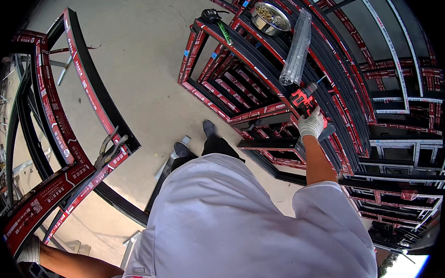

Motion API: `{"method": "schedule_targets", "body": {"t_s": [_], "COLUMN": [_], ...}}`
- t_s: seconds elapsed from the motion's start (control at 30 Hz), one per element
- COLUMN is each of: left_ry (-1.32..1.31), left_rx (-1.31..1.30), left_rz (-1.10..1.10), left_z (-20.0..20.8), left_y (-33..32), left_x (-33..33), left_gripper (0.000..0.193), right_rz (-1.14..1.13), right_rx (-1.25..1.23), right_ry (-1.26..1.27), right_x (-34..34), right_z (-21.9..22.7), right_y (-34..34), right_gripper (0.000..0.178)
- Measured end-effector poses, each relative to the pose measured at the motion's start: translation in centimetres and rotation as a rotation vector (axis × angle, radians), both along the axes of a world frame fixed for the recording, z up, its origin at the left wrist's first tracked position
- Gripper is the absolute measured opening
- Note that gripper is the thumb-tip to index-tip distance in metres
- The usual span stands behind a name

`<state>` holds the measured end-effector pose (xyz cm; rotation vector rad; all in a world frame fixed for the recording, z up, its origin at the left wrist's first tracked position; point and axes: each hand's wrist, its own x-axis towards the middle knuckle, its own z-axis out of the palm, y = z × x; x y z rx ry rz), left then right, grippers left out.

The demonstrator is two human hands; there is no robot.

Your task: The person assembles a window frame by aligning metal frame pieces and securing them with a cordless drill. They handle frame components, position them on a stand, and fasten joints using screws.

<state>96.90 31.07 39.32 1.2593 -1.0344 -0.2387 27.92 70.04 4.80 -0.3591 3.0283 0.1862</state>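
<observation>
My right hand [311,124], in a white knit glove, is closed around the grip of a red and black cordless drill [302,99]. The drill is over a stack of dark frames [258,59] with red protective tape, its bit pointing away to the upper right. Far to the left, my gloved left hand [30,251] is at the lower end of another red-taped frame [49,196]. Its fingers are hidden by the frame and the dark picture rim. A pair of pliers [110,147] lies across that left frame.
On the right stack are a metal bowl of screws [270,18], a bundle of clear-wrapped strips [297,49], and a black tape measure [211,14] with a green strap. More frames [404,154] stand at the far right. Concrete floor [143,67] runs between both sides.
</observation>
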Motion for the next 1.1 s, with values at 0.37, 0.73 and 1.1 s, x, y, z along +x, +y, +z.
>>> {"method": "schedule_targets", "body": {"t_s": [0.37,0.73,1.1], "left_ry": [0.240,0.015,-0.197], "left_rx": [-0.056,-0.101,0.052], "left_rz": [-0.268,-0.459,-0.554], "left_z": [0.4,-0.2,-5.7], "left_y": [-0.9,-2.1,0.6], "left_x": [2.5,3.5,3.6], "left_gripper": [0.092,0.089,0.099], "right_rz": [-0.029,-0.106,0.510], "right_rx": [-0.035,-0.401,-0.751], "right_ry": [-0.078,0.070,-0.065], "right_x": [-5.9,3.9,20.5], "right_z": [-8.9,2.2,11.1], "right_y": [2.7,0.1,0.3], "right_gripper": [0.084,0.071,0.025]}}
